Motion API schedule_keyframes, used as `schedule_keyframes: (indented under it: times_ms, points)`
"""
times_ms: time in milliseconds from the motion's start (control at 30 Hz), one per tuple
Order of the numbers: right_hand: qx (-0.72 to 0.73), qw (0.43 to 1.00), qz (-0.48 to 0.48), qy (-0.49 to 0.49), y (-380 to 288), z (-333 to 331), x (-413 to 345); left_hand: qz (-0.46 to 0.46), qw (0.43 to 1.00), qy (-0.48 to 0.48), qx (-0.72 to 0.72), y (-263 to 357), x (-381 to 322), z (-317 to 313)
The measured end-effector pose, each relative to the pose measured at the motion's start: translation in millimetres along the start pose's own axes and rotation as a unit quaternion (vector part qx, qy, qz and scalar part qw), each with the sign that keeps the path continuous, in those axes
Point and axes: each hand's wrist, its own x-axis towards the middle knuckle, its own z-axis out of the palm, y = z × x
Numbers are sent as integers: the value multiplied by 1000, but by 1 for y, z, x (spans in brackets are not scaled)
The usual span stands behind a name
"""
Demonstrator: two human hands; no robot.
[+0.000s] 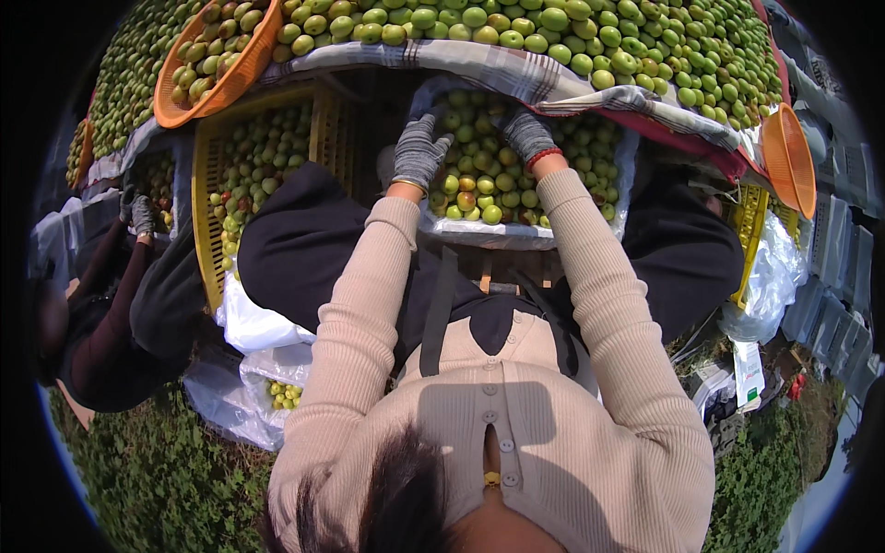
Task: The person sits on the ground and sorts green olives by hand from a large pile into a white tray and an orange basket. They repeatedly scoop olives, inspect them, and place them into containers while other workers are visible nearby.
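A crate lined with clear plastic film sits in front of me, full of green jujube-like fruit, some with brown patches. My left hand, in a grey knit glove, is at the crate's left side. Its thumb stands apart from the fingers, and no fruit shows in it. Over the back of the same crate is my right hand, gloved alike, with a red band at the wrist. Shadow under the cloth edge hides its fingertips, so whether it grips a fruit is unclear.
A table heaped with fruit has a plaid cloth edge above the crate. An orange basket leans at left, another orange basket at right. A yellow crate stands beside my left knee. Farther left, a co-worker's gloved hand shows.
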Motion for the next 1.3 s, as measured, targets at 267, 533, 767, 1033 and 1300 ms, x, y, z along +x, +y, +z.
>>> schedule_keyframes:
  times_ms: [267,533,767,1033,1300]
  points:
    - [-186,969,-69,-150,-42,-9,10,-77,986,1,-146,5,17,-2]
    - [-231,962,-95,-108,-99,-20,15,-125,983,-112,-71,-1,-3,-22]
    - [-80,967,-111,-214,-61,-25,19,-111,988,-79,-71,5,-5,-20]
    - [-156,959,-82,-224,-65,-10,27,-80,994,-51,-47,2,-6,-14]
    - [-208,967,-142,-43,3,-29,-6,-118,991,-38,-52,-7,5,-7]
